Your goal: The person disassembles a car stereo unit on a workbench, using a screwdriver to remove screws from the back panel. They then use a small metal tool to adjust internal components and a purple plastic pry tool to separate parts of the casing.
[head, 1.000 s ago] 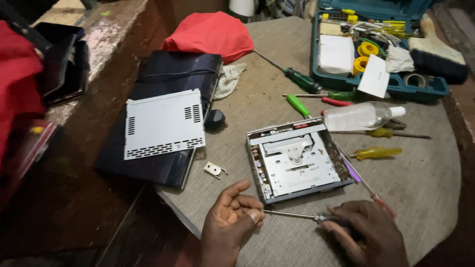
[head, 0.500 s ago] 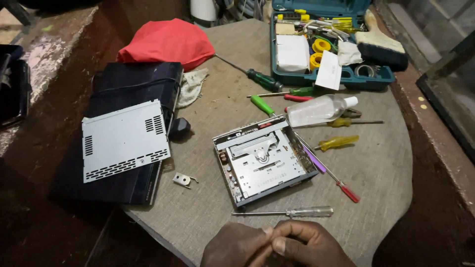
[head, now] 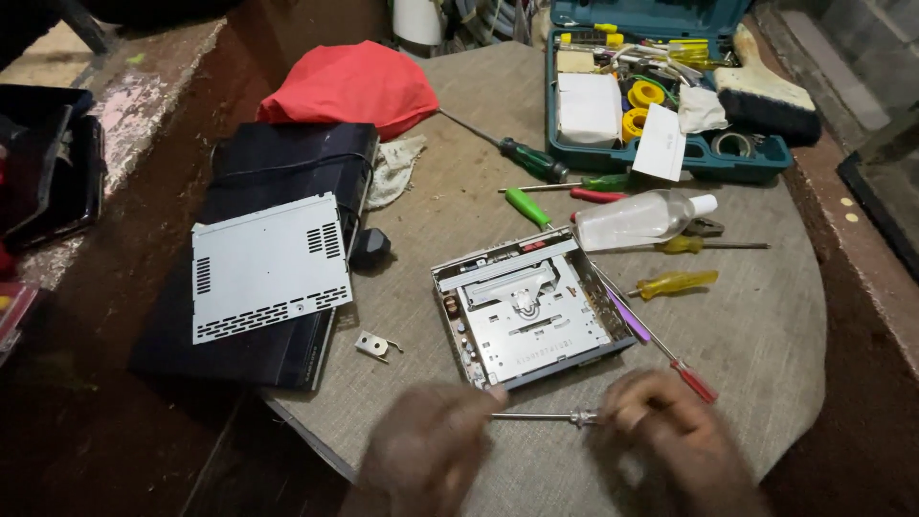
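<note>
Gripping a screwdriver (head: pixel 546 416) w/ both hands: right hand (head: pixel 670 436) pinches handle end, left hand (head: pixel 431 450) fingers at tip, grip blurred. Lies just in front of drive unit (head: pixel 526 311). Risk: tip could slip, gouge its exposed board.
</note>
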